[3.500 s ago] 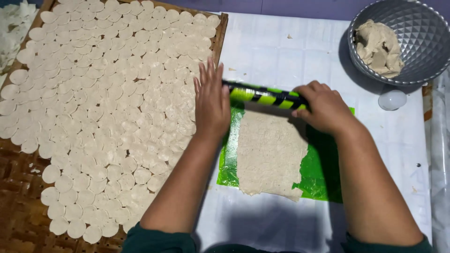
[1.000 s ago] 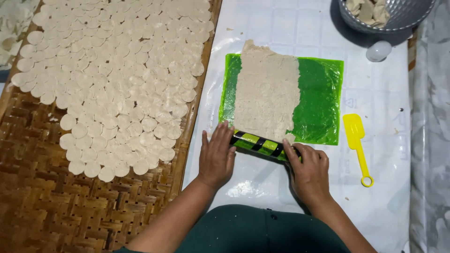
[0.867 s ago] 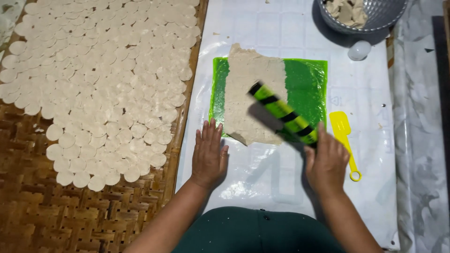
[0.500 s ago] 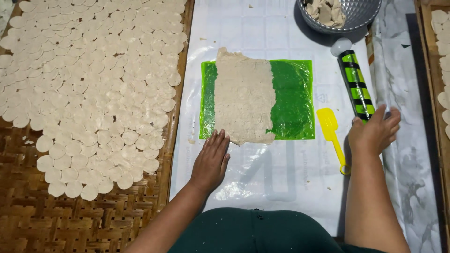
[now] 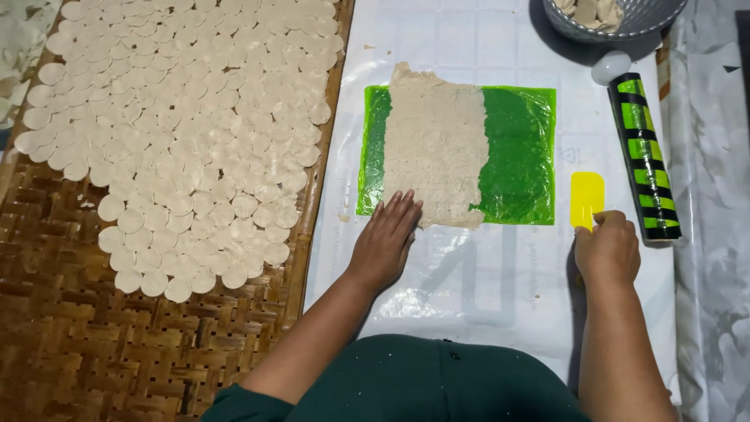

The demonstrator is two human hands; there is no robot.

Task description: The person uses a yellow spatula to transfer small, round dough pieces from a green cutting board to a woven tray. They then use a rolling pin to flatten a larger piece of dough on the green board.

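The yellow scraper [image 5: 587, 200] is gripped at its handle by the right hand [image 5: 608, 248] — its blade points to 12 o'clock. The rolled dough sheet [image 5: 434, 144] lies at 10 o'clock of that hand, its long axis running 12 to 6; the left hand [image 5: 386, 238] is pressed flat and open on its near edge — the nearer hand.

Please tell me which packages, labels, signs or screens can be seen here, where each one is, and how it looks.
No package, sign or screen shows.
Faint grey printed marks on the white plastic sheet, between the left hand and the right hand: large, pale, see-through.
Small grey triangle mark on the same sheet, right of the green mat.
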